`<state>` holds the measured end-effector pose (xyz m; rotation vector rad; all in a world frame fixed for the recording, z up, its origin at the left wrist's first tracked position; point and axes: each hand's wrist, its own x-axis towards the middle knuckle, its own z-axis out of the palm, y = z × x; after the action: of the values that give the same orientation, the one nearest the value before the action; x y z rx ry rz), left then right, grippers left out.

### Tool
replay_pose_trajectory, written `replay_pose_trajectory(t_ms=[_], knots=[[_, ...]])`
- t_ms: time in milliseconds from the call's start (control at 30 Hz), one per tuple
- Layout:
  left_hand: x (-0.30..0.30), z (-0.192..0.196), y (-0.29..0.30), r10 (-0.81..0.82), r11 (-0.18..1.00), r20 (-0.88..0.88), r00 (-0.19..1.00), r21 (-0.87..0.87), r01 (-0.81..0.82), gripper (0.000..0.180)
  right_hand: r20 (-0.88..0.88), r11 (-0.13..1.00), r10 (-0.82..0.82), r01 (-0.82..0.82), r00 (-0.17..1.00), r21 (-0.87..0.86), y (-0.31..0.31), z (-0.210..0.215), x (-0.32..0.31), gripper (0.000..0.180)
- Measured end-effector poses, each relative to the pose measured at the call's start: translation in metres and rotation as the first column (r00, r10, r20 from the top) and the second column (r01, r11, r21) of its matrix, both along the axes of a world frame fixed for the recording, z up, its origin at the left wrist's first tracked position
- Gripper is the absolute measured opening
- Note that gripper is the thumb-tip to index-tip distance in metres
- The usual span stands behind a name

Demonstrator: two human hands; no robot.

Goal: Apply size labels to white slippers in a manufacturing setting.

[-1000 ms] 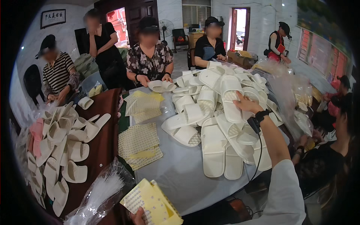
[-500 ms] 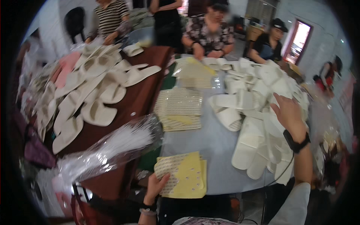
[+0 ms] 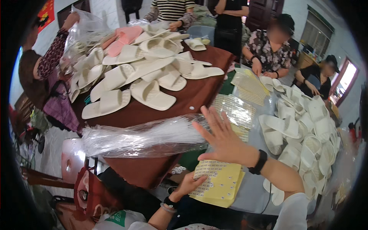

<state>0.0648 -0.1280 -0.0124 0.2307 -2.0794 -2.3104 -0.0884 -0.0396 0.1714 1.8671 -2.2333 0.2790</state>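
At a crowded desk [image 3: 245, 199] seen from the head camera, the left hand [image 3: 188, 186] pinches the near corner of a yellow sheet of small round stickers [image 3: 218, 184], fingers clamped on it. The right hand [image 3: 222, 140] hovers splayed and empty just above, beside a clear plastic bundle of white ties [image 3: 142, 136] lying crosswise to its left.

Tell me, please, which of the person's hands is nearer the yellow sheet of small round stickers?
Left. The left hand grips the yellow sticker sheet at its left edge; the right hand hovers open above it, apart.
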Motion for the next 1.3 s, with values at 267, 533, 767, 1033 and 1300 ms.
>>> replay_pose_trajectory(t_ms=[267, 533, 767, 1033, 1300], knots=[[0.002, -0.011, -0.003, -0.033, 0.999, -0.109, 0.994, -0.018, 0.031, 0.026, 0.14, 0.978, 0.21, -0.21, 0.968, -0.015, -0.098, -0.052, -0.013, 0.087], [0.0, -0.015, -0.007, -0.125, 0.99, -0.008, 0.992, 0.059, 0.125, 0.029, 0.291, 0.974, 0.225, -0.205, 0.93, -0.098, -0.11, -0.048, 0.0, 0.043], [0.002, -0.005, -0.007, -0.124, 0.983, -0.004, 0.992, 0.132, 0.124, 0.032, 0.345, 0.875, 0.193, -0.003, 0.919, -0.484, -0.138, -0.01, 0.025, 0.035], [0.004, -0.014, -0.005, -0.107, 0.985, 0.079, 0.991, 0.146, 0.095, 0.032, 0.268, 0.988, -0.017, 0.058, 0.963, -0.146, -0.198, -0.035, 0.053, 0.067], [0.006, -0.03, 0.0, -0.103, 0.979, -0.012, 0.995, 0.177, 0.104, 0.03, 0.615, 0.996, -0.06, 0.092, 0.786, -0.02, -0.214, -0.023, 0.025, 0.073]])
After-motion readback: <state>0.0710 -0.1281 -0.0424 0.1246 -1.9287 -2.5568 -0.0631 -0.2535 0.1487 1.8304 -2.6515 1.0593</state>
